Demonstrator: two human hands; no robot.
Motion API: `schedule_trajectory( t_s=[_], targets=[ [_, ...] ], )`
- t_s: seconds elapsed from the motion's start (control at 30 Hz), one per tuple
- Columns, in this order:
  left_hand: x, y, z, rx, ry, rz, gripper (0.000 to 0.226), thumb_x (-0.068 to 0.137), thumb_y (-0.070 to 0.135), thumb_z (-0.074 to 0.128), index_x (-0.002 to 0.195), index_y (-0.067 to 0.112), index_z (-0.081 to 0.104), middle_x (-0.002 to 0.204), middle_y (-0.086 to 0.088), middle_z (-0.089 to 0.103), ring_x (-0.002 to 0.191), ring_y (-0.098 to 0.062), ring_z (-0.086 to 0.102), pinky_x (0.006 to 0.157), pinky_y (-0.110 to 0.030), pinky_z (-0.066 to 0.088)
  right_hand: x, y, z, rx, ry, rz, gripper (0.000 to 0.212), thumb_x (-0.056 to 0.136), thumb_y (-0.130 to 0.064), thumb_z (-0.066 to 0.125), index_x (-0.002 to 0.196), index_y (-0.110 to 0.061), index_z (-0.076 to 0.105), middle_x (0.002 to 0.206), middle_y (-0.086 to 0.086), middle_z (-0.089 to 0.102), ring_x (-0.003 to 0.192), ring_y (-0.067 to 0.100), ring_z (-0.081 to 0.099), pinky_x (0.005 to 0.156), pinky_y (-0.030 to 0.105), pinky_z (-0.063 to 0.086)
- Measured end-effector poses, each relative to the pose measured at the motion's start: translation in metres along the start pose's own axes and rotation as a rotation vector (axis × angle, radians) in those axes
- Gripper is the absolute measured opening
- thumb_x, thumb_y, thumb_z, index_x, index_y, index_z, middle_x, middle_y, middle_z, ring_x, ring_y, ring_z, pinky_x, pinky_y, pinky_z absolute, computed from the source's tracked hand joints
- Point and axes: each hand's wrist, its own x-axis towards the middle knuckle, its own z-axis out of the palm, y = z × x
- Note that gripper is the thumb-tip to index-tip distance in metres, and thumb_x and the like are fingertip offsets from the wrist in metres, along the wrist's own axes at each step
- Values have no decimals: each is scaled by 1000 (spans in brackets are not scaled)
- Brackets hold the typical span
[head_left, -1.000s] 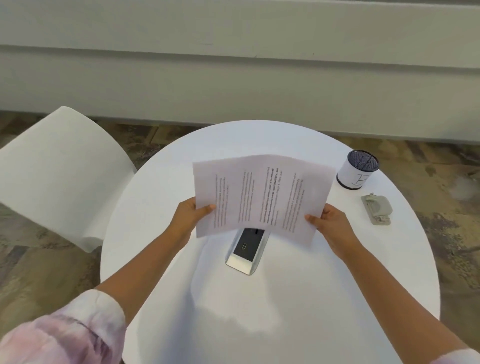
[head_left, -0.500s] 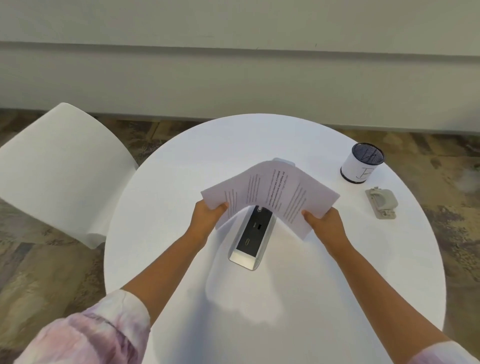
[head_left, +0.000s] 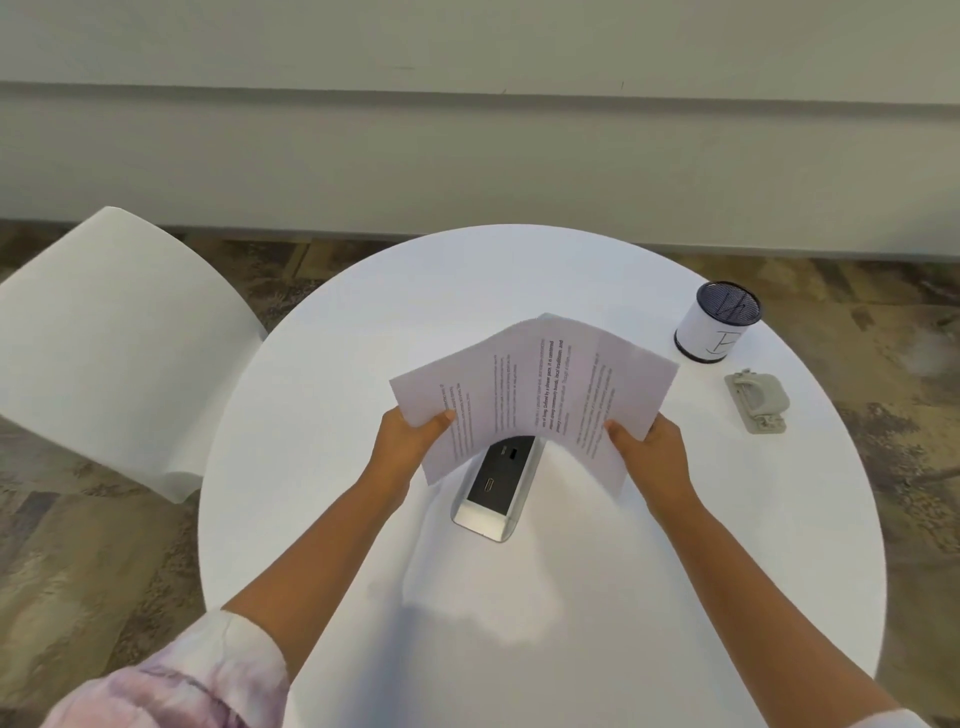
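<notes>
A printed sheet of paper (head_left: 535, 389) is held in the air above the middle of a round white table (head_left: 322, 426). The sheet arches upward along its middle like a tent. My left hand (head_left: 410, 441) pinches its left edge with the thumb on top. My right hand (head_left: 649, 447) pinches the right edge the same way. Below the sheet a silver and black power outlet box (head_left: 493, 493) is set into the tabletop, its far end hidden by the paper.
A white mesh-topped pen cup (head_left: 717, 327) stands at the table's right side, with a grey hole punch (head_left: 756, 408) just in front of it. A white chair (head_left: 104, 338) stands to the left. A pale wall runs behind the table.
The sheet was flat and upright a second ago; my hands have moved closer together and it now bows upward in the middle, tilted more toward level.
</notes>
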Motion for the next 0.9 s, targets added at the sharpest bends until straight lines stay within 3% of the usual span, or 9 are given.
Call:
schedule_trajectory(
  t_s=[0.1, 0.27, 0.47, 0.57, 0.67, 0.73, 0.8, 0.9],
  targets=[
    [-2, -1, 0, -13, -22, 16, 25, 87, 16, 61, 108, 28, 53, 103, -2, 62, 101, -26, 58, 86, -42, 51, 0, -2, 1, 22, 34, -25, 19, 87, -8, 58, 100, -22, 58, 97, -1, 64, 92, 21, 62, 80, 35, 52],
    [-7, -15, 0, 13, -61, -27, 31, 90, 14, 55, 120, 19, 49, 117, -11, 59, 111, -29, 54, 95, -47, 47, -5, 3, 10, 26, 15, 59, 29, 88, -10, 60, 116, -6, 58, 104, 5, 62, 94, 22, 60, 84, 34, 51],
    [-2, -17, -4, 29, -53, -4, 24, 92, 17, 54, 114, 25, 51, 107, -4, 61, 105, -26, 56, 89, -42, 49, -4, -3, 9, 21, 55, -23, 23, 90, -22, 58, 111, -14, 61, 100, 2, 65, 91, 22, 63, 77, 31, 52],
    [-3, -19, -2, 31, -55, -18, 23, 92, 16, 52, 114, 24, 50, 109, -7, 60, 105, -28, 56, 91, -45, 48, -5, 0, 10, -11, 29, 24, 28, 89, -22, 59, 114, -9, 60, 105, 11, 66, 94, 27, 63, 80, 36, 54],
    [-2, -18, -5, -12, -63, -39, 22, 94, 17, 49, 115, 20, 53, 111, -9, 62, 105, -29, 58, 93, -48, 48, -4, 3, 7, -57, 84, 10, 32, 88, -22, 61, 117, -8, 58, 105, 8, 65, 99, 29, 64, 77, 31, 50],
    [-1, -17, -7, -59, -78, -61, 24, 94, 16, 48, 117, 18, 56, 110, -6, 65, 102, -26, 61, 90, -46, 49, -2, 2, 6, -57, 109, -8, 42, 87, -23, 63, 124, -13, 50, 110, 1, 60, 106, 25, 59, 80, 28, 46],
    [-2, -18, -7, -134, -92, -99, 25, 94, 14, 49, 117, 19, 56, 110, -4, 65, 98, -22, 63, 84, -42, 52, 1, 0, 5, -21, 103, 44, 66, 83, -27, 68, 138, -17, 33, 132, 2, 49, 124, 23, 47, 94, 32, 43],
    [-3, -22, -3, -267, -106, -149, 31, 93, 12, 50, 124, 19, 52, 116, -3, 64, 104, -22, 62, 80, -37, 52, 6, -5, 8, -67, 95, 149, 98, 78, -33, 72, 148, -18, 6, 157, 7, 13, 144, 26, 15, 116, 47, 22]
  ],
)
